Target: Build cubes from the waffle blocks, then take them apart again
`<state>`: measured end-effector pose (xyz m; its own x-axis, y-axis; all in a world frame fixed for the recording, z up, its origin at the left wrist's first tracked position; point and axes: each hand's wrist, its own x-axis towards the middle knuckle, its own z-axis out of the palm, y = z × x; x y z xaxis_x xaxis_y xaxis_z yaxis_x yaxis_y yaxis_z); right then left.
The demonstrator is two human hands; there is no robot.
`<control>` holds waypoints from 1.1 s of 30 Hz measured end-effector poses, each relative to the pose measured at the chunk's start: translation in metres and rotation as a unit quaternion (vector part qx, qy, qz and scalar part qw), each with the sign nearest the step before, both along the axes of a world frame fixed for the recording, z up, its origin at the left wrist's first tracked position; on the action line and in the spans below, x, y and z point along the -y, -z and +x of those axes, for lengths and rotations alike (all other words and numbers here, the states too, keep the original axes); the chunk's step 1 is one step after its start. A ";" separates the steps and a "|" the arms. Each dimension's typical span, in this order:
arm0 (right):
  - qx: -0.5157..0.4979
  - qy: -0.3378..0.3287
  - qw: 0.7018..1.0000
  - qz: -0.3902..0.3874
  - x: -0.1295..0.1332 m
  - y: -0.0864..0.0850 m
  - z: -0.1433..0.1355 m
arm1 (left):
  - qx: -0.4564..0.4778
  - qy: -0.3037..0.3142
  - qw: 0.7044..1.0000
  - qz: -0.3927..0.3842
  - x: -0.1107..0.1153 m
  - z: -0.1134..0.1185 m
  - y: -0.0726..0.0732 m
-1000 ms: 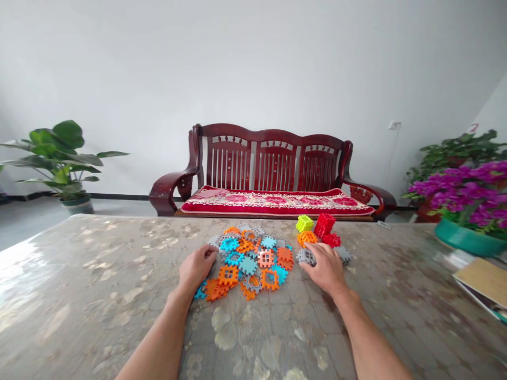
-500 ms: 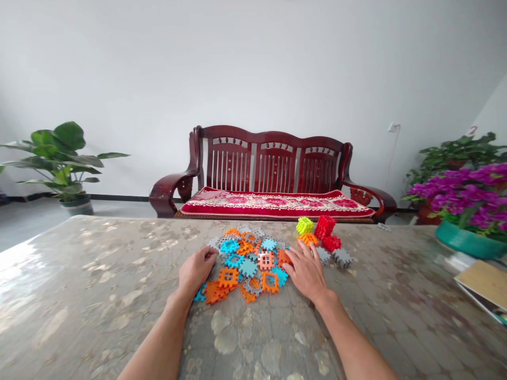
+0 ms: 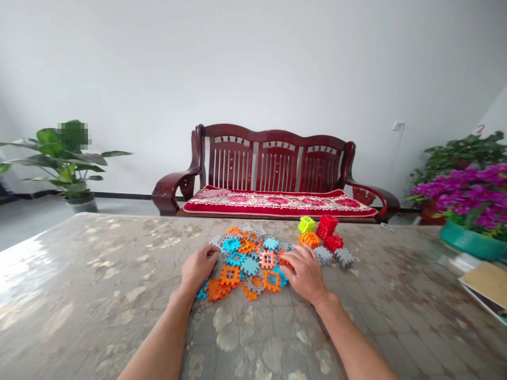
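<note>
A pile of flat interlocking puzzle tiles with notched edges lies on the table, in orange, blue and grey, some with window cutouts such as the orange tile (image 3: 230, 275). At the pile's left edge my left hand (image 3: 198, 268) is closed, its fingers curled; whether anything is inside is hidden. My right hand (image 3: 304, 270) reaches over the right edge, fingers slightly bent and apart, fingertips at a darker orange tile (image 3: 282, 258) partly covered by them. Beyond it stand assembled pieces: a yellow-green cube (image 3: 306, 225), a red block (image 3: 327, 226) and an orange piece (image 3: 309, 240).
Two grey notched pieces, one a grey block (image 3: 344, 257), sit right of my right hand. A teal flower planter (image 3: 471, 240) and a stack of papers (image 3: 485, 282) occupy the table's right side. A wooden bench (image 3: 277, 163) stands behind the table (image 3: 119, 295).
The fingers of my right hand have drawn in and bent, shifting left over the darker orange tile. My left hand keeps its place and shape. The view has shifted slightly.
</note>
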<state>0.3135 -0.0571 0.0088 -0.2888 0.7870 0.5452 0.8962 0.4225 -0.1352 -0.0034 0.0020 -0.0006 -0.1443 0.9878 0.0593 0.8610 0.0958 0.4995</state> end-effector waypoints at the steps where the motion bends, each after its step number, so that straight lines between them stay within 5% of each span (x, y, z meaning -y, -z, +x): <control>1: -0.006 -0.027 1.000 -0.003 0.001 0.000 -0.001 | 0.000 0.000 1.000 0.001 0.000 0.000 -0.001; 7: -0.002 -0.125 0.990 -0.059 0.010 -0.004 -0.013 | 0.000 -0.001 1.000 0.001 0.001 0.001 -0.002; 22: -0.070 -0.107 0.988 -0.082 0.013 -0.010 -0.018 | 0.000 -0.002 1.000 0.001 -0.002 -0.001 0.003; 33: -0.329 0.081 0.940 -0.037 -0.058 -0.006 0.078 | -0.002 -0.006 1.000 -0.015 -0.001 0.000 0.000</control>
<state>0.3917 0.0013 0.0150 0.2185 0.8339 0.5068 0.6607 0.2557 -0.7058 -0.0038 0.0034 -0.0003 -0.1563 0.9872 0.0307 0.8618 0.1211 0.4926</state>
